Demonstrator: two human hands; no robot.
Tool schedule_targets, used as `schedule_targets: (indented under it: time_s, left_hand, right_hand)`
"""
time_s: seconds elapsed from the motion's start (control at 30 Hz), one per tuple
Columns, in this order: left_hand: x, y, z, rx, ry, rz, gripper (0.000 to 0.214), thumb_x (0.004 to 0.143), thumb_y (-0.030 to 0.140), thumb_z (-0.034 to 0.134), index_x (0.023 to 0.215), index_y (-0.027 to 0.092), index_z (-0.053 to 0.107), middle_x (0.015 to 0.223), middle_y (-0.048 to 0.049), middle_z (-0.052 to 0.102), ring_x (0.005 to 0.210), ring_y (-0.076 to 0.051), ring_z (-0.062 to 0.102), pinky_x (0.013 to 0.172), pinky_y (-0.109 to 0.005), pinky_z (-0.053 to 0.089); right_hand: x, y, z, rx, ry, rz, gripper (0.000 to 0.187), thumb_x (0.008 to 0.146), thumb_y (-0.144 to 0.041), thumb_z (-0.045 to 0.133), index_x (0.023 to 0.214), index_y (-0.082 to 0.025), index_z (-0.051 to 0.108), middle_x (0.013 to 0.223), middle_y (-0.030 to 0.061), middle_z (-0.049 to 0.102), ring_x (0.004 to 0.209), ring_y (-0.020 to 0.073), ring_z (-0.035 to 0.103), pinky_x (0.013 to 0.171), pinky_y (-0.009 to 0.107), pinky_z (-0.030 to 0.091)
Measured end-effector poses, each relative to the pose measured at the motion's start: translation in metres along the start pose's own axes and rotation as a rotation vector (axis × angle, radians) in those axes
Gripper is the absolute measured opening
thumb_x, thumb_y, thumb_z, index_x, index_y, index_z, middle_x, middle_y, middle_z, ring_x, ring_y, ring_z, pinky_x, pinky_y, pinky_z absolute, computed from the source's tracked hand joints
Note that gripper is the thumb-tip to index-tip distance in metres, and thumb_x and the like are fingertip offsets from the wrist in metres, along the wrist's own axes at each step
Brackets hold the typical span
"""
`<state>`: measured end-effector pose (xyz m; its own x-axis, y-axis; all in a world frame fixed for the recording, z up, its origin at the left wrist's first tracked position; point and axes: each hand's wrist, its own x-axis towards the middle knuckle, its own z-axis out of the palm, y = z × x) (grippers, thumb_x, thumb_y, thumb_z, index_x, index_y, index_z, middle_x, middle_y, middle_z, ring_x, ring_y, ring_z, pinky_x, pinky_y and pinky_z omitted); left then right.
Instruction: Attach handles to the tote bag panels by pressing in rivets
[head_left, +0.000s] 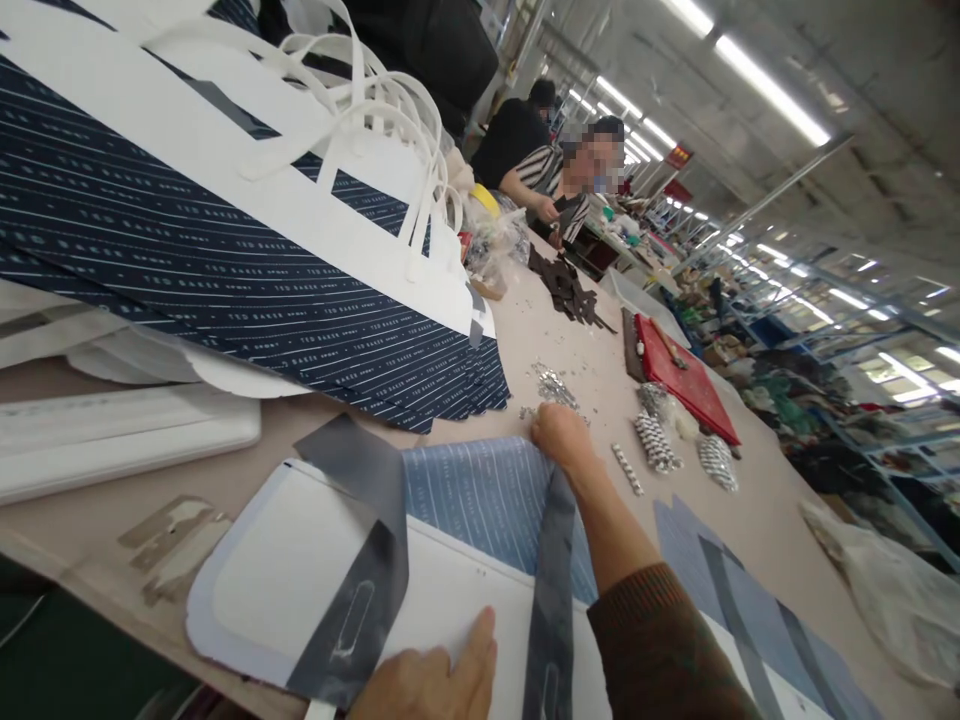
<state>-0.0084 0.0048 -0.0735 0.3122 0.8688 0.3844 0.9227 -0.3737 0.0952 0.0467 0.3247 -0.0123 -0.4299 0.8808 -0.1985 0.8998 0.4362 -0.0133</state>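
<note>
A white bag panel (442, 570) with a blue striped fabric part (472, 490) lies on the table before me. Two dark grey straps (551, 590) cross it, and slot-shaped outlines show near their lower ends. My left hand (431, 685) rests on the white panel between the straps, index finger stretched out; the frame's bottom edge cuts it off. At the far edge of the blue fabric, my right hand (561, 435) reaches down beside a scatter of small silvery metal pieces (555, 385). Its fingers are drawn together, and whatever is between them is hidden.
Navy printed panels (247, 260) with white handles (367, 110) are stacked at left. Silvery bundles (656, 442), a red folder-like object (682, 375) and dark brown strips (566, 285) lie farther off. Another blue-grey panel (690, 540) is at right. A person in stripes (540, 168) works beyond.
</note>
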Motion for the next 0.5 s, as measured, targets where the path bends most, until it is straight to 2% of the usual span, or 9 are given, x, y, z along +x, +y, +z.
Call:
schedule_targets:
  time_s: [0.07, 0.17, 0.23, 0.3, 0.4, 0.5]
  left_hand:
    - [0.000, 0.001, -0.001, -0.008, 0.000, 0.004, 0.034, 0.088, 0.008, 0.048, 0.116, 0.017, 0.065, 0.124, -0.0065, 0.067, 0.043, -0.012, 0.056, 0.031, -0.027, 0.041]
    - [-0.001, 0.002, -0.002, -0.037, -0.045, -0.011, 0.034, 0.089, 0.012, 0.050, 0.120, 0.016, 0.063, 0.127, -0.0082, 0.066, 0.046, -0.013, 0.059, 0.033, -0.027, 0.044]
    - [0.001, 0.002, -0.007, -0.082, -0.107, -0.006, 0.036, 0.092, 0.026, 0.053, 0.124, 0.013, 0.061, 0.131, -0.0112, 0.063, 0.050, -0.014, 0.061, 0.035, -0.029, 0.046]
    - [0.005, 0.001, -0.016, -0.137, -0.189, -0.017, 0.048, 0.091, 0.042, 0.055, 0.128, 0.011, 0.059, 0.134, -0.0142, 0.060, 0.055, -0.016, 0.064, 0.039, -0.031, 0.051]
    - [0.011, -0.001, -0.032, -0.199, -0.278, -0.054, 0.058, 0.088, 0.049, 0.058, 0.131, 0.010, 0.056, 0.140, -0.0158, 0.055, 0.063, -0.018, 0.067, 0.046, -0.033, 0.056]
    - [0.015, -0.002, -0.044, -0.229, -0.300, -0.057, 0.059, 0.088, 0.047, 0.060, 0.133, 0.008, 0.055, 0.142, -0.0173, 0.052, 0.068, -0.020, 0.068, 0.049, -0.034, 0.057]
  right_hand:
    - [-0.004, 0.002, -0.012, 0.105, -0.004, 0.019, 0.021, 0.093, -0.034, 0.061, 0.099, -0.014, 0.065, 0.105, 0.0067, 0.067, 0.093, 0.0187, 0.064, 0.084, 0.039, 0.053]
    - [-0.024, 0.005, -0.034, 0.324, -0.038, 0.038, 0.024, 0.093, -0.035, 0.054, 0.088, -0.013, 0.064, 0.087, 0.0069, 0.069, 0.063, 0.0125, 0.060, 0.060, 0.027, 0.050]
    - [-0.048, 0.006, -0.046, 0.489, -0.088, 0.033, 0.028, 0.090, -0.039, 0.050, 0.087, -0.013, 0.062, 0.080, 0.0072, 0.070, 0.047, 0.0087, 0.050, 0.046, 0.024, 0.042]
    - [-0.076, 0.005, -0.053, 0.640, -0.142, 0.022, 0.033, 0.085, -0.044, 0.050, 0.092, -0.014, 0.060, 0.080, 0.0070, 0.071, 0.040, 0.0066, 0.041, 0.040, 0.023, 0.036]
    - [-0.116, -0.001, -0.050, 0.803, -0.204, 0.025, 0.042, 0.078, -0.048, 0.055, 0.102, -0.014, 0.061, 0.081, 0.0061, 0.071, 0.039, 0.0054, 0.037, 0.038, 0.022, 0.032]
    - [-0.147, -0.009, -0.034, 0.879, -0.251, 0.046, 0.041, 0.077, -0.048, 0.057, 0.099, -0.014, 0.065, 0.077, 0.0039, 0.069, 0.038, 0.0056, 0.038, 0.037, 0.022, 0.031]
